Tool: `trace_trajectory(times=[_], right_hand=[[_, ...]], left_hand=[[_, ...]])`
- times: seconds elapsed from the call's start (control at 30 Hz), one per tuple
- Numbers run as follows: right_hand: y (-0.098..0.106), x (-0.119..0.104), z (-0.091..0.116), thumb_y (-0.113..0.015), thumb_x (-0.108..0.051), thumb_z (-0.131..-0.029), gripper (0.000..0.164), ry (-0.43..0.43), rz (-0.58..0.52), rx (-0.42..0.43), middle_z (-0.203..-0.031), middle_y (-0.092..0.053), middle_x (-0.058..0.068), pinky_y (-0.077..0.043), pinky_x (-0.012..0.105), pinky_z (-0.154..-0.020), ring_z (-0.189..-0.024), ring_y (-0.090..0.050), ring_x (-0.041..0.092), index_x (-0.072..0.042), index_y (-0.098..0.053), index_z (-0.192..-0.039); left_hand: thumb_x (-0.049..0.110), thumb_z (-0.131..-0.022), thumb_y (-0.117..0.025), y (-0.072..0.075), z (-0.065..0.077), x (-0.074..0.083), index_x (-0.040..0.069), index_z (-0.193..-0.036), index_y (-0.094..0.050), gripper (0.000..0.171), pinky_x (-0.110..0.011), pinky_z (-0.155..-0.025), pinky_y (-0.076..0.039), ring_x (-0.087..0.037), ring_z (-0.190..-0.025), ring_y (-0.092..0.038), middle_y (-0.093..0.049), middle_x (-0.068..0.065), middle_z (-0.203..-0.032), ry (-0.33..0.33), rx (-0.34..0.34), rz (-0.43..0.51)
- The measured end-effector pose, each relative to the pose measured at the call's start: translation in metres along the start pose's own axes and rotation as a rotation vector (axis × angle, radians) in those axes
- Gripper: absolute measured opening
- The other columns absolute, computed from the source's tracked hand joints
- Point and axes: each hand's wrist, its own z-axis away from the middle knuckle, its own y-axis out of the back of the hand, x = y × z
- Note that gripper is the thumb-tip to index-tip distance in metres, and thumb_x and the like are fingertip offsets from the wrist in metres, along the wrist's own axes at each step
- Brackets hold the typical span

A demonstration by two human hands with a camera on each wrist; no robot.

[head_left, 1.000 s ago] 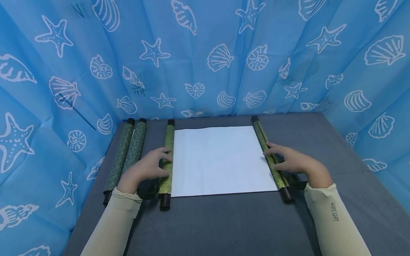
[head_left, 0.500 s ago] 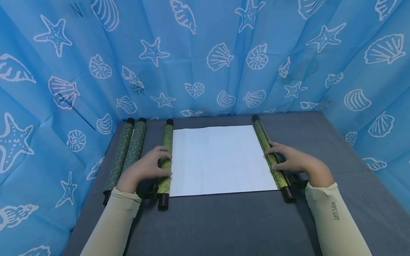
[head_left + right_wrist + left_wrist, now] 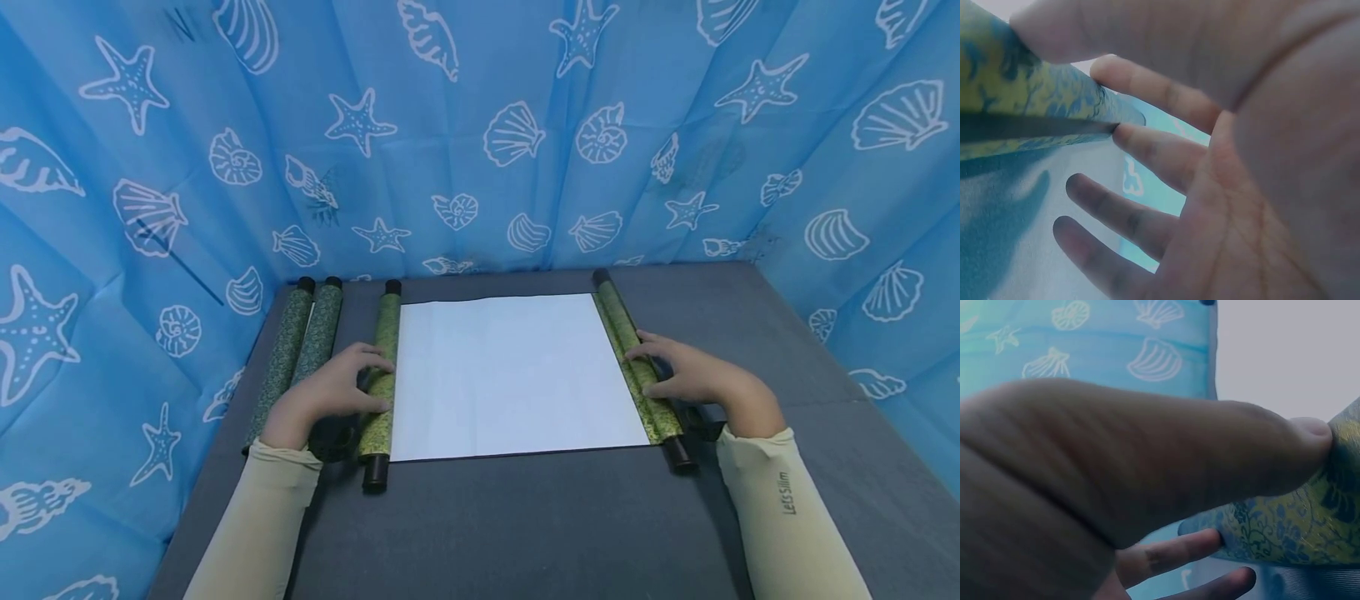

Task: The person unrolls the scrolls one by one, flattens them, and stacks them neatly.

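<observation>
Both side edges of the white sheet (image 3: pixel 513 379), flat on the desk (image 3: pixel 525 533), seem held apart: left hand (image 3: pixel 326 392), fingers spread, touches the sheet's left roll (image 3: pixel 383 387); right hand (image 3: pixel 701 375), likewise spread, the sheet's right roll (image 3: pixel 652 415) (probably against curling).

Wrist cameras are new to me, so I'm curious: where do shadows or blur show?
Head view: fairly even light, a bright white sheet, a soft shadow beside the right sleeve. Left wrist: the left hand looks dim and soft. Right wrist: hazy, with a dark shadow on the table.
</observation>
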Motion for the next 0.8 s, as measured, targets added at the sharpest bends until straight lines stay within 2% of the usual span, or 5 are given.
trace_trajectory(times=[0.27, 0.53, 0.67, 0.7, 0.8], right_hand=[[0.0013, 0.0046, 0.0024, -0.07, -0.01, -0.099, 0.058, -0.011, -0.005, 0.008, -0.171, -0.01, 0.038, -0.041, 0.072, -0.105, -0.152, -0.013, 0.066, 0.003, -0.051, -0.153], [0.0019, 0.0061, 0.0013, -0.076, -0.015, -0.098, 0.064, 0.001, -0.023, 0.008, -0.171, -0.008, 0.038, -0.032, 0.081, -0.112, -0.152, -0.011, 0.067, 0.004, -0.05, -0.153], [0.0019, 0.0051, 0.0013, -0.077, -0.016, -0.097, 0.066, -0.01, -0.023, 0.0, -0.172, -0.008, 0.036, -0.033, 0.079, -0.113, -0.153, -0.011, 0.066, 0.004, -0.05, -0.154], [0.002, 0.0052, 0.0012, -0.077, -0.017, -0.097, 0.066, -0.011, -0.017, -0.002, -0.172, -0.008, 0.036, -0.034, 0.078, -0.112, -0.153, -0.012, 0.066, 0.004, -0.05, -0.154], [0.002, 0.0055, 0.0016, -0.077, -0.016, -0.097, 0.066, -0.013, -0.006, -0.004, -0.173, -0.008, 0.035, -0.038, 0.076, -0.111, -0.153, -0.013, 0.065, 0.003, -0.05, -0.154]], left_hand=[[0.013, -0.091, -0.081, 0.0019, 0.0021, 0.0018, -0.001, -0.145, -0.061, 0.059, -0.062, -0.111, -0.048, -0.057, -0.152, -0.03, -0.029, -0.032, -0.166, 0.04, -0.013, -0.007], [0.004, -0.092, -0.075, -0.0004, -0.0011, 0.0025, -0.004, -0.143, -0.063, 0.053, -0.044, -0.066, -0.047, -0.054, -0.139, -0.044, -0.025, -0.026, -0.173, 0.005, -0.043, 0.02], [0.015, -0.093, -0.08, -0.0016, -0.0021, 0.002, -0.001, -0.143, -0.065, 0.054, -0.057, -0.095, -0.054, -0.058, -0.15, -0.032, -0.03, -0.023, -0.172, 0.023, -0.013, -0.016], [0.019, -0.092, -0.081, -0.0018, -0.0023, 0.0017, 0.0, -0.142, -0.065, 0.056, -0.061, -0.105, -0.05, -0.057, -0.156, -0.021, -0.031, -0.023, -0.171, 0.028, -0.004, -0.029], [0.026, -0.09, -0.085, -0.0016, -0.0021, -0.0003, 0.001, -0.143, -0.064, 0.063, -0.069, -0.117, -0.039, -0.057, -0.157, -0.02, -0.031, -0.023, -0.171, 0.038, 0.003, -0.032]])
